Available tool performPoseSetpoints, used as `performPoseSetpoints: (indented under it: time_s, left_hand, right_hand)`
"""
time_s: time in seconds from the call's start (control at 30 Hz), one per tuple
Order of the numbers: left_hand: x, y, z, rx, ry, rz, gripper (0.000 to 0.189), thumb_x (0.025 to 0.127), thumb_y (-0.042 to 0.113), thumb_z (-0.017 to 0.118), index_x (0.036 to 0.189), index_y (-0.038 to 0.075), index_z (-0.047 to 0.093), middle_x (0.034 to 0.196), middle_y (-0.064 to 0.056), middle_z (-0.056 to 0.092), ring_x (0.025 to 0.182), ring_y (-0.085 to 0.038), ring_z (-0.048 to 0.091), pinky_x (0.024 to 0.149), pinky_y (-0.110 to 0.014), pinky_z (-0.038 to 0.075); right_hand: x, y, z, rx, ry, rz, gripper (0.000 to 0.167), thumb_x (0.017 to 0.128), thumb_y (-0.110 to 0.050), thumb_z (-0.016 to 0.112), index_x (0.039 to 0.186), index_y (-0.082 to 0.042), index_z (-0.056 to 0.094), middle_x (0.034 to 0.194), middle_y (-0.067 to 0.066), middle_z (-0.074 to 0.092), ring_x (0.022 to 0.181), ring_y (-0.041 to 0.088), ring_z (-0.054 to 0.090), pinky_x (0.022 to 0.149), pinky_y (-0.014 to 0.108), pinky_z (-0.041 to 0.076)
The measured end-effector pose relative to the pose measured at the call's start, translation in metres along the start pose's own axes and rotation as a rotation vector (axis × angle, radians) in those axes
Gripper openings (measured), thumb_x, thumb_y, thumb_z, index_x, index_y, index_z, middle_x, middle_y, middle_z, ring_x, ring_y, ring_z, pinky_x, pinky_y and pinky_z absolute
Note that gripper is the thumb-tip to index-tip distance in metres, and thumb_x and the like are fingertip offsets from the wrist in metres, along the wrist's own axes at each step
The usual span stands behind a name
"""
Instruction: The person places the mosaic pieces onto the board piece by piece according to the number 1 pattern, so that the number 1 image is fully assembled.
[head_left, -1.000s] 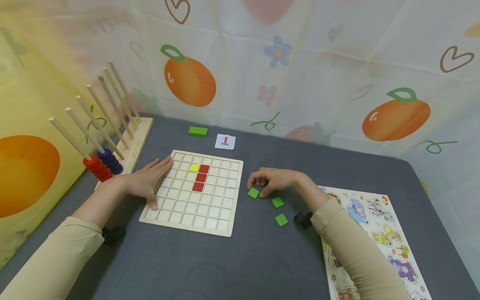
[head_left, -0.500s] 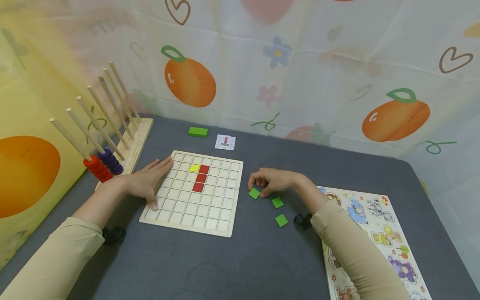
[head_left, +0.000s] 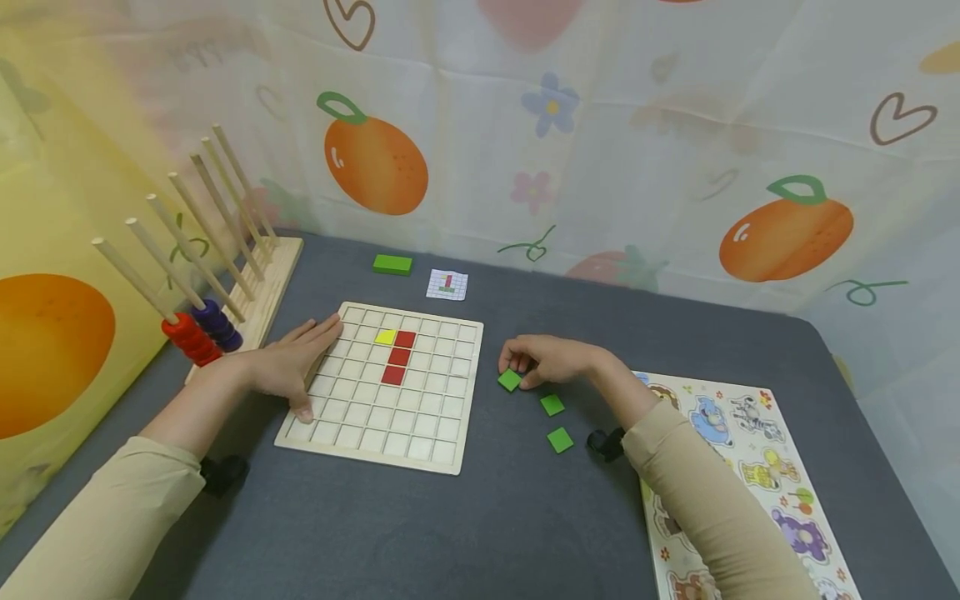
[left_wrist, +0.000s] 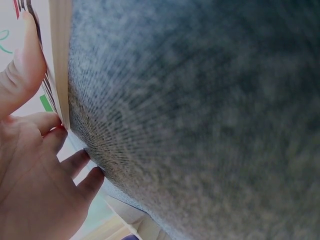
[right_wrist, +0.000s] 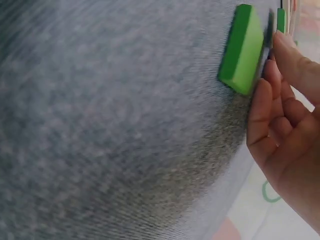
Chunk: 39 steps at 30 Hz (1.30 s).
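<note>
My left hand (head_left: 296, 367) rests along the left side of a wooden grid board (head_left: 360, 437), fingers spread and nearly straight, thumb over the near-left part. In the left wrist view the fingertips meet the board's edge (left_wrist: 59, 65). One yellow tile (head_left: 386, 337) and a column of red tiles (head_left: 399, 357) lie in the grid. Right of the board, my right hand (head_left: 551, 360) pinches a green tile (head_left: 509, 380) between thumb and finger, close over the table. Two more green tiles, one nearer the hand (head_left: 552, 405) and one lower (head_left: 560, 440), lie beside it.
A bead-rod stand (head_left: 272, 279) with red and blue beads stands at the left. Behind the board are a green block (head_left: 392, 264) and a small pattern card (head_left: 447, 284). An animal puzzle board (head_left: 757, 475) lies at the right, partly under the right forearm.
My right hand and the green tile have shifted slightly right and away from me. The left hand stays at the board. The head view has moved a little.
</note>
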<state>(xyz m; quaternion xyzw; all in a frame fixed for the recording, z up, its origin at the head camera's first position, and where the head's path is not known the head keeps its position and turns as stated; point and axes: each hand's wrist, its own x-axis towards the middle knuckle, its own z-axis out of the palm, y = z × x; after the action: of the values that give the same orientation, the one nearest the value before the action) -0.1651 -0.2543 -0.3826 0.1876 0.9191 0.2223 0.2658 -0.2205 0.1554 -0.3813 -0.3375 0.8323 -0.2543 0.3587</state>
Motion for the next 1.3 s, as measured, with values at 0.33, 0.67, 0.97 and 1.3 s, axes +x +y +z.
performPoseSetpoints:
  time_s: [0.33,0.67,0.97,1.3]
  left_hand:
    - [0.000,-0.003,0.000,-0.002,-0.001,0.001,0.140,0.054,0.026,0.091,0.158,0.000,0.002,0.167,-0.020,-0.011,0.149,-0.054,-0.013,0.113,-0.076,0.001]
    - [0.000,-0.003,0.001,0.008,-0.003,0.007,0.139,0.054,0.024,0.091,0.158,0.000,0.002,0.167,-0.021,-0.010,0.149,-0.055,-0.012,0.114,-0.075,0.001]
    - [0.001,-0.003,0.001,0.017,-0.001,0.001,0.140,0.054,0.026,0.091,0.158,0.001,0.002,0.167,-0.021,-0.010,0.149,-0.055,-0.011,0.113,-0.076,0.002]
    - [0.001,-0.001,-0.001,0.022,-0.001,-0.004,0.139,0.054,0.024,0.091,0.158,0.001,0.002,0.167,-0.020,-0.010,0.149,-0.054,-0.011,0.114,-0.075,0.003]
  right_hand:
    - [0.004,-0.007,-0.003,0.040,0.056,0.010,0.028,0.093,-0.005,0.063,0.120,-0.010,0.057,0.109,0.010,0.061,0.095,0.017,0.059,0.084,0.029,0.050]
    - [0.008,-0.017,-0.003,0.099,0.124,-0.008,0.029,0.091,0.002,0.062,0.118,-0.007,0.060,0.103,0.010,0.060,0.093,0.018,0.066,0.081,0.031,0.053]
    - [0.017,-0.027,-0.003,0.156,0.152,-0.045,0.031,0.089,0.007,0.057,0.116,-0.006,0.061,0.098,0.010,0.058,0.090,0.018,0.072,0.080,0.033,0.057]
    - [0.030,-0.038,0.001,0.152,0.168,-0.067,0.031,0.088,0.005,0.059,0.115,-0.009,0.064,0.099,0.011,0.067,0.087,0.022,0.072,0.078,0.029,0.055]
